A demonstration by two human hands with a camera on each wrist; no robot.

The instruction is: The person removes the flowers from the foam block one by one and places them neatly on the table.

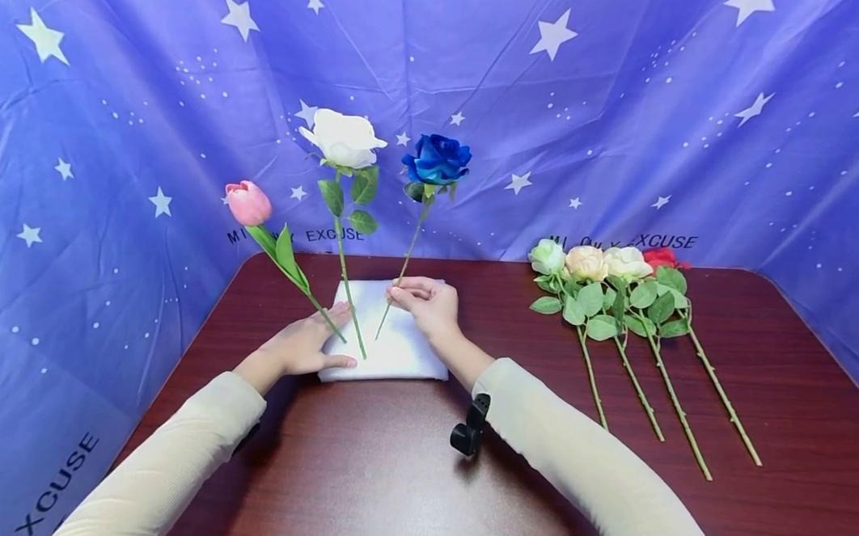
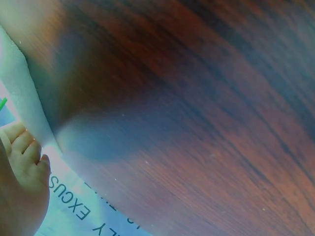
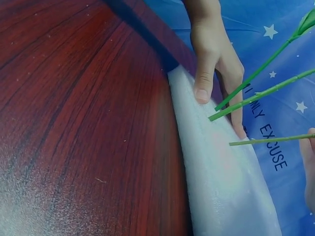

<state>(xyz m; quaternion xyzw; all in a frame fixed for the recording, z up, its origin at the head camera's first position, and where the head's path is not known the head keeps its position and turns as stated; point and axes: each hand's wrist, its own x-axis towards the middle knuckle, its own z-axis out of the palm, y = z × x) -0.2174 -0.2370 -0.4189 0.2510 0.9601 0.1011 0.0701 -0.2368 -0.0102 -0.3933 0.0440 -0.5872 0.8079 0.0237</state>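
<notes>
A white foam block lies on the table. My left hand presses on its left side, thumb along the front and fingers spread. Between the thumb and fingers of my right hand is the thin stem of a blue rose, pinched partway down. The stem's lower end is right at the block's top in the right wrist view. A pink tulip leans left, its stem standing in the block beside my left hand. Nearly upright next to it stands a white rose, also in the block.
Several roses lie side by side on the right of the table, among them a peach rose and a red rose, stems towards the front. A blue star-patterned cloth hangs behind. A black device sits at my right cuff.
</notes>
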